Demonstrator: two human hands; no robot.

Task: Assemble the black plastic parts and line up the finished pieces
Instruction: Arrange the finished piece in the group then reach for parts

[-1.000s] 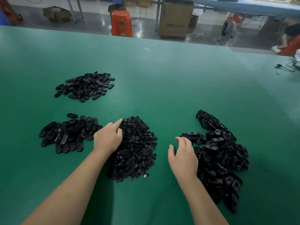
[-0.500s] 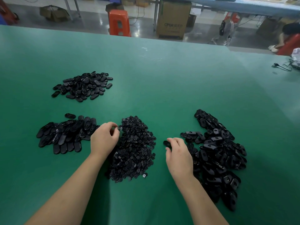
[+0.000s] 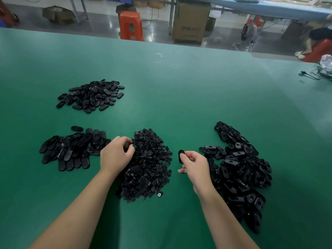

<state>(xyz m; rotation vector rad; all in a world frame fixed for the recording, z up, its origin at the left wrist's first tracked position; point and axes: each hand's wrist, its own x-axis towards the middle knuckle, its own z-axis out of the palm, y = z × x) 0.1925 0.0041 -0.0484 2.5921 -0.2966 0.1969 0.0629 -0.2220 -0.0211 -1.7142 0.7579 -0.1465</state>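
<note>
1. The right hand (image 3: 195, 168) pinches one oval shell (image 3: 181, 155) upright, beside the shell pile (image 3: 239, 169).
2. The left hand (image 3: 115, 155) curls its fingertips into the pile of small round parts (image 3: 147, 166); whether it has one, I cannot tell.
3. Risk: it lifts several at once, or the pinched shell slips.
4. Finished pieces (image 3: 71, 151) lie left on the counter (image 3: 179, 87); a careless sweep would scatter them.

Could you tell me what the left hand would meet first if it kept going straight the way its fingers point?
Most likely the middle pile of small round parts: the left hand has its curled fingertips already at its near-left edge.
</note>
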